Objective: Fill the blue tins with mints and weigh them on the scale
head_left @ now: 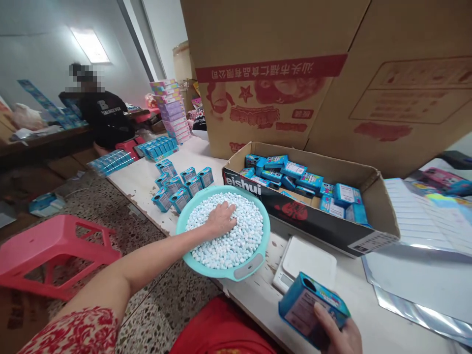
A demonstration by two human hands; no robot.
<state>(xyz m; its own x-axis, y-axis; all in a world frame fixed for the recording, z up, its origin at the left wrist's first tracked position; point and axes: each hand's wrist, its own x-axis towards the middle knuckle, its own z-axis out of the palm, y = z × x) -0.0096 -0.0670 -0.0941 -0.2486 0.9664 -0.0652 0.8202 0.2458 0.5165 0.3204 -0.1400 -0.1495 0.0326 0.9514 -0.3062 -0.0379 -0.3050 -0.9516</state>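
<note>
My left hand (221, 220) rests in the small white and pale blue candies (210, 250) that fill a turquoise basin (180, 216); its fingers are curled and their tips are buried among the pieces. At the lower right, my right hand (341, 334) grips a blue box (302, 309), tilted, with a dark round hole near its top corner. The box is in front of a white scale (308, 260). Several similar blue boxes (179, 199) stand just left of the basin. Behind the scale, an open carton (313, 223) holds more blue boxes (309, 182).
Large brown cardboard (269, 93) rises behind the carton. Silvery sheets (424, 280) lie at the right. Stacked pink and purple boxes (173, 110) stand at the table's far end. A red stool (55, 246) is at the left; a person in black (106, 118) sits beyond.
</note>
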